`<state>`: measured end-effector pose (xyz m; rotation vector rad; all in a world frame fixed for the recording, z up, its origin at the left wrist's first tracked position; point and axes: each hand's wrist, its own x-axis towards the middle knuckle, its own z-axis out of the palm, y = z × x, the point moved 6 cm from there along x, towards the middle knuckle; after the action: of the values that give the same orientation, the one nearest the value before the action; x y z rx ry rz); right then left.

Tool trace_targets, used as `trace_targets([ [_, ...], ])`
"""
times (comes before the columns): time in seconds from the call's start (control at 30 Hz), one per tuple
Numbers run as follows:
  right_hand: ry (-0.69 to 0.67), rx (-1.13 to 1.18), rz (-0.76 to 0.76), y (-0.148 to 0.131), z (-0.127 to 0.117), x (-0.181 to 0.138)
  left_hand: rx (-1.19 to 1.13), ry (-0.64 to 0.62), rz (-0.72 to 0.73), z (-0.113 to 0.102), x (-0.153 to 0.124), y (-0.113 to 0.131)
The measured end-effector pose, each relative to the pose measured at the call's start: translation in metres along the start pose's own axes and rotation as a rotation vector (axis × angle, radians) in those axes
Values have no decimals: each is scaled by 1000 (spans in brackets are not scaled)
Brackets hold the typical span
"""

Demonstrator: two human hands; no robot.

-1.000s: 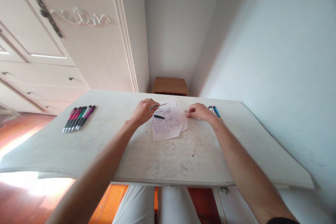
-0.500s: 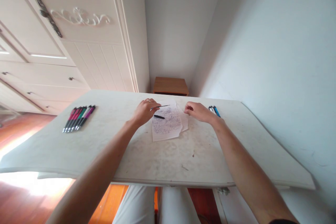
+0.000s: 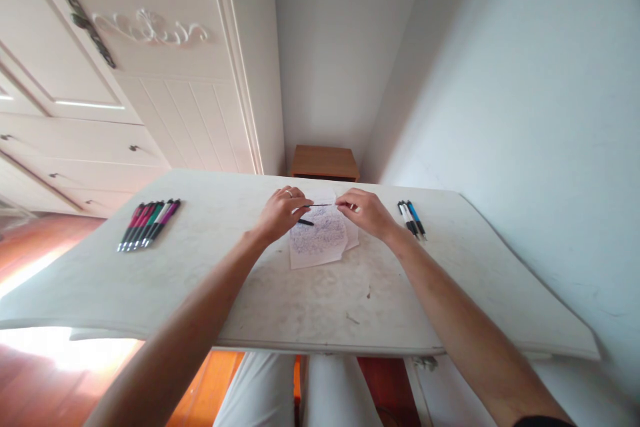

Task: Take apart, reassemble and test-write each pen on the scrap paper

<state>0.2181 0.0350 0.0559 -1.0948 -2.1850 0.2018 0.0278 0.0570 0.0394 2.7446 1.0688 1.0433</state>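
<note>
My left hand (image 3: 281, 211) is closed around one end of a thin dark pen refill (image 3: 320, 205), held level just above a scribbled sheet of paper (image 3: 320, 240). My right hand (image 3: 364, 211) pinches the refill's other end, so both hands meet over the paper. A short black pen part (image 3: 304, 221) lies on the sheet under my left fingers. Beneath the scribbled sheet a second sheet sticks out to the right.
Several pens with pink, green and purple barrels (image 3: 149, 222) lie in a row at the left of the white table (image 3: 310, 300). A few more pens (image 3: 412, 217) lie to the right of my right hand. A wall runs along the right; a small wooden cabinet (image 3: 325, 163) stands behind.
My right hand has moved left from beside the pens on the right and taken hold of the refill's free end. My left hand stayed in place.
</note>
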Motion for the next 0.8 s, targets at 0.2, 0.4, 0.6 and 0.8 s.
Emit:
trace_targets([
  [0.2,-7,-25,10,-5,2,0,-3,9,17,0,0,2],
  [0.4,-4,-29,12,-3,4,-1,-4,-9,6,0,0,2],
  [0.6,-1,-24,2,-4,5,-1,2,-13,13,1,0,2],
  [0.8,-1,-16,-13,-4,7,-1,-3,-6,35,2,0,3],
])
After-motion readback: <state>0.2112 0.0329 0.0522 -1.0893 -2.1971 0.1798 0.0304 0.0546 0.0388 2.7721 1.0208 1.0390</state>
